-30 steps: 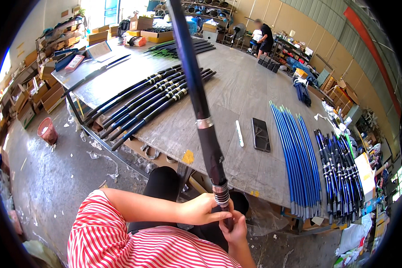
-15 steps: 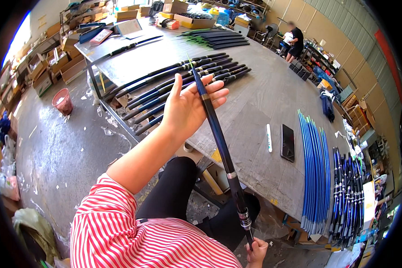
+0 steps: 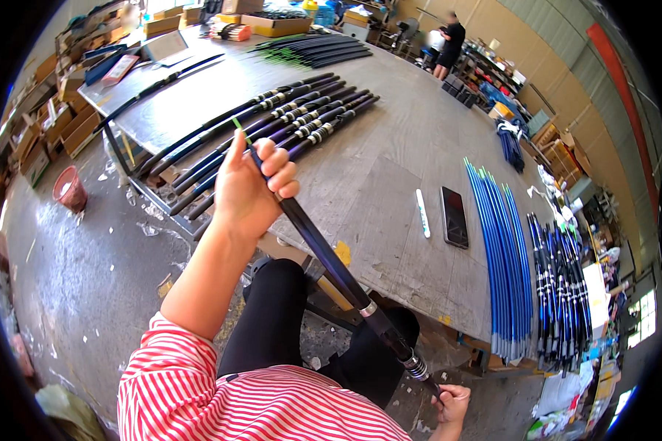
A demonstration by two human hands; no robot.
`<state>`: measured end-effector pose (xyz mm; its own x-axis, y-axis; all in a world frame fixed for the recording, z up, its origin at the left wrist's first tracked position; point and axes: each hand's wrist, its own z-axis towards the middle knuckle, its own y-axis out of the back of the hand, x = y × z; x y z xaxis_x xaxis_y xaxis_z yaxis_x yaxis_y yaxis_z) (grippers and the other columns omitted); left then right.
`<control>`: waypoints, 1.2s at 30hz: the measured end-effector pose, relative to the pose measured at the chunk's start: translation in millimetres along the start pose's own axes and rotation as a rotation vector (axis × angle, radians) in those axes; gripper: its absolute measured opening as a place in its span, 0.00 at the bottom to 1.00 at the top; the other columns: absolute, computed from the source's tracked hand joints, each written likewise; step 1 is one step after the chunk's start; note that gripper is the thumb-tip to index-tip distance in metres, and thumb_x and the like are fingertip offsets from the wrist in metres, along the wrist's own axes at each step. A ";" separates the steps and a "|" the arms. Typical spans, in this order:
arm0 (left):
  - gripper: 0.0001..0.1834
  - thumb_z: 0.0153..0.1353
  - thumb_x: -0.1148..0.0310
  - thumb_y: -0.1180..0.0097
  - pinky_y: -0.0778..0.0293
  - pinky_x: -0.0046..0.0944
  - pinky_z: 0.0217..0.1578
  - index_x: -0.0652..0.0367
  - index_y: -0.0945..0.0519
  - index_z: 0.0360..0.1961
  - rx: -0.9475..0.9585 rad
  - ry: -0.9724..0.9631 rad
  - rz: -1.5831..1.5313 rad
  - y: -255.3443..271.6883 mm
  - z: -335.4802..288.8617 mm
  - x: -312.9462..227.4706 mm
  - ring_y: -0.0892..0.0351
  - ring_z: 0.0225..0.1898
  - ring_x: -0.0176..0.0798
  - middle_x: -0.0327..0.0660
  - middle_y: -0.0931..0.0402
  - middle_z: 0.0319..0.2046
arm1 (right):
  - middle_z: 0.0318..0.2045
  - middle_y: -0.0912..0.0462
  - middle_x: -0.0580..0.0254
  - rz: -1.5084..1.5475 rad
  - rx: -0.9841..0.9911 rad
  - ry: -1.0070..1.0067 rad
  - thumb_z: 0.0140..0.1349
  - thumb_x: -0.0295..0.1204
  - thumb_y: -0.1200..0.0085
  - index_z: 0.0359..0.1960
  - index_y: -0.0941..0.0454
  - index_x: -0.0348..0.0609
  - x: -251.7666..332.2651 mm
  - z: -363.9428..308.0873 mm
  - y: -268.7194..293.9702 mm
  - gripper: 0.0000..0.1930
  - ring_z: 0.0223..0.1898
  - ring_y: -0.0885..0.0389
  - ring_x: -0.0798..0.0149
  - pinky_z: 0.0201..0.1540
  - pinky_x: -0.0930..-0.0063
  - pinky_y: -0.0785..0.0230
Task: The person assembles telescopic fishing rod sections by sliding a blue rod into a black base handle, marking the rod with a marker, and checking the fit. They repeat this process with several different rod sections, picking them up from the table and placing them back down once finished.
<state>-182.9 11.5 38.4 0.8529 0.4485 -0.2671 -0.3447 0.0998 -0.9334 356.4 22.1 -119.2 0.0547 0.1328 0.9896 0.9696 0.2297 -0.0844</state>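
Note:
A dark telescopic fishing rod (image 3: 320, 246) slants across in front of me, its thin green-tipped end up at the left. My left hand (image 3: 244, 187) is closed round the rod's narrow upper part, with the green tip showing just beyond the fingers. Low on the right, my right hand (image 3: 453, 403) grips the thin butt end, below the silver rings of the reel seat. Beyond my left hand, several dark rods (image 3: 272, 121) with silver fittings lie side by side on the grey table (image 3: 390, 158).
A white marker (image 3: 423, 213) and a black phone (image 3: 454, 217) lie on the table. Blue rod sections (image 3: 499, 257) and a bundle of dark rods (image 3: 559, 287) line the right side. Green-tipped rods (image 3: 312, 51) rest at the back. A red bucket (image 3: 70, 189) stands on the floor.
My left hand's fingers have gone from spread to curled round the rod. The rod tilts further left. The whole view has shifted, so the table things sit further left.

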 end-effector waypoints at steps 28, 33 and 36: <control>0.04 0.50 0.73 0.59 0.35 0.42 0.45 0.59 0.32 0.27 -0.334 -0.035 -0.075 32.5 -57.8 23.8 0.29 0.35 0.42 0.41 0.30 0.25 | 0.44 0.25 0.44 0.846 -0.237 0.284 0.63 0.47 0.59 0.49 0.32 0.32 102.3 14.6 2.4 0.27 0.38 0.20 0.62 0.29 0.78 0.23; 0.19 0.57 0.77 0.60 0.28 0.40 0.44 0.68 0.33 0.51 0.002 0.637 0.465 41.8 -79.5 46.5 0.24 0.41 0.45 0.53 0.28 0.44 | 0.44 0.24 0.49 0.391 -0.289 0.346 0.64 0.41 0.57 0.51 0.33 0.35 145.4 33.3 7.7 0.22 0.35 0.21 0.70 0.30 0.86 0.26; 0.19 0.58 0.78 0.58 0.31 0.27 0.21 0.73 0.34 0.52 0.168 1.018 0.416 64.1 -94.4 52.6 0.27 0.23 0.34 0.53 0.26 0.38 | 0.40 0.22 0.55 0.165 -0.402 0.332 0.64 0.40 0.56 0.51 0.31 0.39 178.5 48.6 15.7 0.20 0.33 0.24 0.77 0.28 0.92 0.32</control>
<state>-123.1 -42.3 -58.1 0.5553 -0.4561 -0.6954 -0.6616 0.2645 -0.7017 369.8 96.3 50.4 0.2227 -0.1901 0.9562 0.9531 -0.1640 -0.2546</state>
